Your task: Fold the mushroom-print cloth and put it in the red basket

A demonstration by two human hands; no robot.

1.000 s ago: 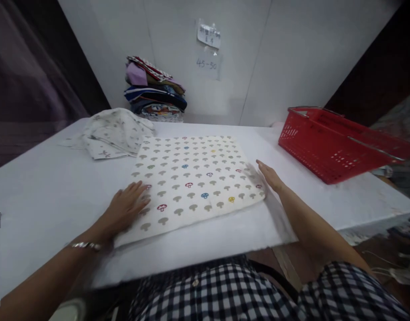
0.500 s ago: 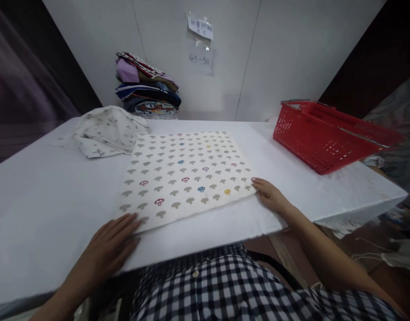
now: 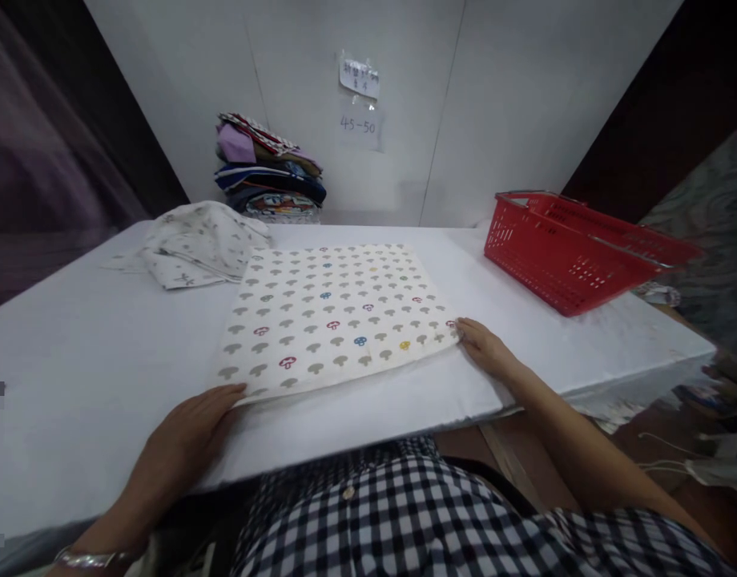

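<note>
Our mushroom-print cloth (image 3: pixel 338 312) lies spread flat on the white tabletop (image 3: pixel 368 417). Our left hand (image 3: pixel 191 421) touches its near left corner, fingers together; our right hand (image 3: pixel 485 346) is at the near right corner. We cannot tell whether either hand pinches the fabric.

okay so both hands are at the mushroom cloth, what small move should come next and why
Probably pinch the near corners and raise that edge slightly: the cloth lies spread out, with the left hand at its near left corner and the right hand at its near right.
</note>
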